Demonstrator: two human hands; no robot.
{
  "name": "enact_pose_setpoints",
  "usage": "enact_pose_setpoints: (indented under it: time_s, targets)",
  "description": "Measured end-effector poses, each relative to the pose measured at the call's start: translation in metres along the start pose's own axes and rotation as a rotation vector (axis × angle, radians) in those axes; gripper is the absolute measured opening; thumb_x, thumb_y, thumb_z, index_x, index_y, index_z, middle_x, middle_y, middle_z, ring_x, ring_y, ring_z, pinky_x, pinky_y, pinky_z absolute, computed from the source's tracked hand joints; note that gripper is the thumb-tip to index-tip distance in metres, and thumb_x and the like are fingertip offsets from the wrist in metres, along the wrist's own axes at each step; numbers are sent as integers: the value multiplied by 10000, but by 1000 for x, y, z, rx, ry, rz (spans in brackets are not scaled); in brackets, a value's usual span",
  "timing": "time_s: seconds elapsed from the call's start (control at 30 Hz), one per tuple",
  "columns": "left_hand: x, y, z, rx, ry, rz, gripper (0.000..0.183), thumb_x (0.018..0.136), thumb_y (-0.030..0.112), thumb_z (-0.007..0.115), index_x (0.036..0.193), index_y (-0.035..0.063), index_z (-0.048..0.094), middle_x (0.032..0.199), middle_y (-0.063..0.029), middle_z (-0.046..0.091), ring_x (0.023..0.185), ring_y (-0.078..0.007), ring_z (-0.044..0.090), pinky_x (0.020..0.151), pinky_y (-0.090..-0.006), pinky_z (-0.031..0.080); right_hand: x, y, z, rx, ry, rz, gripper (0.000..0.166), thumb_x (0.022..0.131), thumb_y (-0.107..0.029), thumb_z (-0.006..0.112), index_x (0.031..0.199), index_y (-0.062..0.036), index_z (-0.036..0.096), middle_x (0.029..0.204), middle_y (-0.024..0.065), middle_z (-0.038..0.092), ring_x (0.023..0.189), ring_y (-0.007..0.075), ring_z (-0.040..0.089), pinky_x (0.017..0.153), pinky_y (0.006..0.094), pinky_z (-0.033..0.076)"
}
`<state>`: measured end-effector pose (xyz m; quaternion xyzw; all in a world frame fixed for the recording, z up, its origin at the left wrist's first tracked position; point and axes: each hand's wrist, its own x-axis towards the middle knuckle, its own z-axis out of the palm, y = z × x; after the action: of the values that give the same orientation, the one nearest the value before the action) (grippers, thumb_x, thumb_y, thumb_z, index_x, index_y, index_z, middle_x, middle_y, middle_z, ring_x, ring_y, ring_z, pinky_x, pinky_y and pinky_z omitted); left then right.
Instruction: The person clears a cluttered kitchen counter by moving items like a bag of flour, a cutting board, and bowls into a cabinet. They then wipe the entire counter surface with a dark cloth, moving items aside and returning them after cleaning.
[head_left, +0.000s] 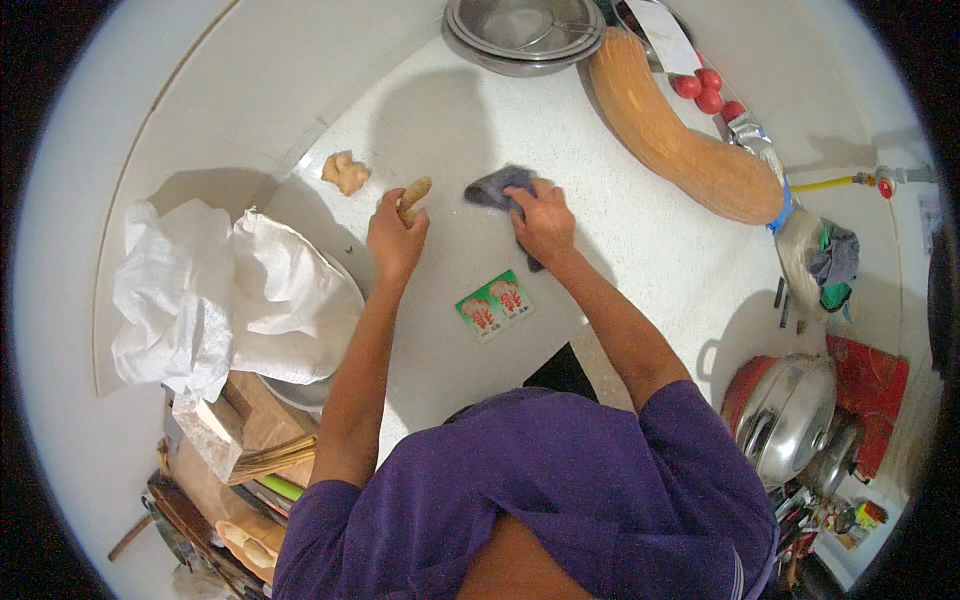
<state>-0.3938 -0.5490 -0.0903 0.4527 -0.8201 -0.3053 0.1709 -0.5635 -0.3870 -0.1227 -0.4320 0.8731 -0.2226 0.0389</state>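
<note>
My left hand (398, 238) holds a knobby piece of ginger root (414, 199) between thumb and fingers above the white tabletop (585, 165). A second, lumpier ginger root (345, 173) lies to its upper left. Under the fingers of my right hand (546, 219) is a dark grey cloth (496, 187), bunched, with one end showing below the palm; it looks slightly blurred. Nearer to me, between my forearms, a green and white printed packet or card (495, 306) with red pictures and writing lies flat.
Stacked steel bowls (525, 64) stand at the far edge. A long orange squash (675, 150) and red round fruits (709, 100) lie at the back right. White cloth sacks (285, 300) rest at left. A lidded steel pot (787, 420) stands at right, near a stuffed bag (801, 262).
</note>
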Motion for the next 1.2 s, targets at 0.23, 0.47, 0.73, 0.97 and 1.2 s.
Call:
enact_pose_setpoints:
  time_s: [0.23, 0.47, 0.73, 0.97, 1.2]
  targets:
    - [47, -19, -55, -139, 152, -197, 340, 751, 198, 600, 1037, 20, 555, 893, -185, 633, 837, -335, 615, 728, -393, 468, 120, 73, -34, -230, 157, 93, 372, 824, -242, 594, 1182, -146, 562, 1138, 172, 528, 981, 379, 524, 806, 473, 472]
    - [104, -87, -61, 87, 215, -315, 433, 698, 319, 672, 945, -29, 601, 911, -190, 649, 848, -320, 631, 744, -382, 478, 113, 14, 51, -56, 183, -147, 288, 812, -132, 555, 1083, -179, 640, 1154, 115, 567, 981, 314, 530, 796, 469, 451]
    - [141, -100, -44, 56, -53, -546, 622, 658, 418, 755, 1050, -42, 609, 915, -162, 656, 808, -261, 639, 697, -356, 495, 32, 32, -32, 15, -225, -320, 317, 738, -69, 633, 1039, -169, 644, 1208, 91, 527, 1076, 302, 489, 859, 442, 418]
    - [141, -96, -30, -309, 58, -471, 498, 684, 231, 778, 1027, -50, 550, 946, -154, 624, 826, -214, 624, 687, -335, 509, -13, 67, -56, 64, -179, -136, 371, 725, -55, 662, 1077, -162, 616, 1222, 105, 511, 1107, 322, 465, 904, 456, 399]
    - [110, 56, -9, -795, -317, -309, 295, 822, 92, 643, 1049, -15, 489, 994, -128, 591, 854, -214, 607, 731, -319, 521, -24, 81, -69, 152, -14, -71, 406, 740, -52, 661, 1128, -152, 596, 1221, 161, 497, 1096, 342, 472, 933, 445, 392]
